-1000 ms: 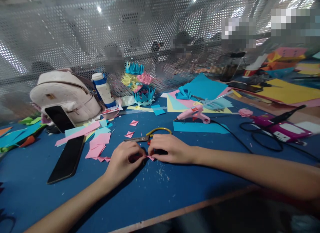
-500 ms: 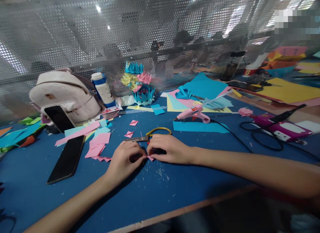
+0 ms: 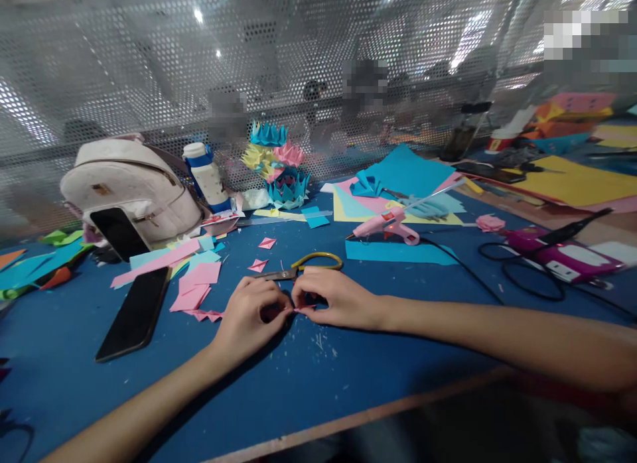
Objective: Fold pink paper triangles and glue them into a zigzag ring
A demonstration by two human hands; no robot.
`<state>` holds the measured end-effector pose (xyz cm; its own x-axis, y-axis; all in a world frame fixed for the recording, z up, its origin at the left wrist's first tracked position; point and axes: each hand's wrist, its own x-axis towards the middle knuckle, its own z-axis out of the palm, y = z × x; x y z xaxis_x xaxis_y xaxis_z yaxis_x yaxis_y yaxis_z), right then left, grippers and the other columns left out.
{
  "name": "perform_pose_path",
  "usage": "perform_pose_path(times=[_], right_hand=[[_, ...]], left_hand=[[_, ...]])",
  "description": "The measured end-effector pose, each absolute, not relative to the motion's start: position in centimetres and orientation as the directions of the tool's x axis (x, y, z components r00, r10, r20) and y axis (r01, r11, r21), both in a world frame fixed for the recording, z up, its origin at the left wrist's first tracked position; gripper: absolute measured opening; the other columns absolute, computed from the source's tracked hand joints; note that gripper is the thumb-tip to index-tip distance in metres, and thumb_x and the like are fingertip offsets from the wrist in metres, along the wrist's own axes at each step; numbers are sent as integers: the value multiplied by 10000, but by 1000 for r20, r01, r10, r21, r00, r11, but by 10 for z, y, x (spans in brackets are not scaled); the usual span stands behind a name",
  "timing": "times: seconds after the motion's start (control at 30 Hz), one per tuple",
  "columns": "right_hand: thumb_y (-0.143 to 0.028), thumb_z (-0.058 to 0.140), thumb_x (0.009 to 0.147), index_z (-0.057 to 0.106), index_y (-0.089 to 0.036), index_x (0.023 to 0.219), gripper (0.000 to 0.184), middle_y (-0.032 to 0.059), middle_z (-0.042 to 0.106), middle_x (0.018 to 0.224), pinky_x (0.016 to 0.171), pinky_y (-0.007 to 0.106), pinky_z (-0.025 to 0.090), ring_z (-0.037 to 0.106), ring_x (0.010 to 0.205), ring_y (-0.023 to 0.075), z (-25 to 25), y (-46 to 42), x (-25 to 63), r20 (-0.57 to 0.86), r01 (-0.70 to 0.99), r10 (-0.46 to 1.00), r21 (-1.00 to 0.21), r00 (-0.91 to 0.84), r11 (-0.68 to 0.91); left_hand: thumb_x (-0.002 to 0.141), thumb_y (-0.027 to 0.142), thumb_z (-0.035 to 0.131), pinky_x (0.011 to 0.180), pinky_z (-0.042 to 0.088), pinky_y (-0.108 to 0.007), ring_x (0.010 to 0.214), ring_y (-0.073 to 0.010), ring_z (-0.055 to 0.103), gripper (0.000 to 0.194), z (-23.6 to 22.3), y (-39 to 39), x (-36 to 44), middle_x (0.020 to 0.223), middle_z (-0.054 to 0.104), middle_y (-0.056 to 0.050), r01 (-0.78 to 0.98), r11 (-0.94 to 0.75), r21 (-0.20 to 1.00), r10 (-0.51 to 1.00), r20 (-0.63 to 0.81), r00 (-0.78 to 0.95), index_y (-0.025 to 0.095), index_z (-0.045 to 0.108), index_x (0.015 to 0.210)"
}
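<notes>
Fingers [image 3: 275, 325] pinched tight on both sides, and there you were: left hand [image 3: 249, 314] and right hand [image 3: 346, 300] nearly tip to tip, gripping one small pink paper piece [image 3: 298, 310] between them at the blue table [image 3: 348, 390]. Most of that piece hid behind your fingertips, so how far its folding had got, the view couldn't tell. Look just past the scissors [image 3: 281, 275], though: two pink folded pieces [image 3: 267, 243], lying apart from each other, creased and looking finished! More pointed pink folds [image 3: 204, 314] sat beside your left hand. Then the other side of the tally: flat pink sheets [image 3: 202, 277] lay farther left, apparently not yet worked into points. Back by the mesh screen [image 3: 174, 71] stood a cluster of paper flowers [image 3: 288, 184], petals spread, seemingly complete, while the pink glue gun [image 3: 381, 223] rested off to the right, touched by neither hand.
</notes>
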<state>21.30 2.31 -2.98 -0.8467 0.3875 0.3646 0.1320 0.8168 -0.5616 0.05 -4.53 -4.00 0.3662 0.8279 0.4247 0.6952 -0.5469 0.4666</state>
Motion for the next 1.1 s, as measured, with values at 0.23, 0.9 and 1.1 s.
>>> perform_pose_path(times=[0.23, 0.9, 1.1], right_hand=[[-227, 664, 914, 624, -181, 910, 61, 20, 616, 867, 734, 264, 426, 549, 830, 156, -31, 30, 215, 411, 157, 417, -533, -811, 831], [-589, 495, 895, 688, -236, 795, 414, 64, 728, 965, 717, 366, 438, 652, 859, 274, 5, 61, 379, 237, 930, 929, -166, -285, 327], [-525, 600, 822, 604, -181, 1248, 547, 156, 621, 1335, 895, 392, 482, 624, 1127, 323, -5, 85, 391, 141, 845, 947, -428, -288, 321]], left_hand=[[954, 272, 610, 818, 362, -352, 843, -175, 636, 155, -39, -44, -4, 857, 725, 12, 691, -530, 492, 841, 411, 352, 222, 673, 822], [948, 287, 667, 788, 328, -320, 794, -144, 607, 115, -46, -38, -16, 827, 699, 43, 718, -580, 384, 791, 475, 385, 226, 681, 851], [941, 275, 670, 788, 342, -326, 798, -153, 622, 108, -48, -36, -15, 832, 713, 34, 727, -564, 392, 801, 474, 366, 228, 692, 847]])
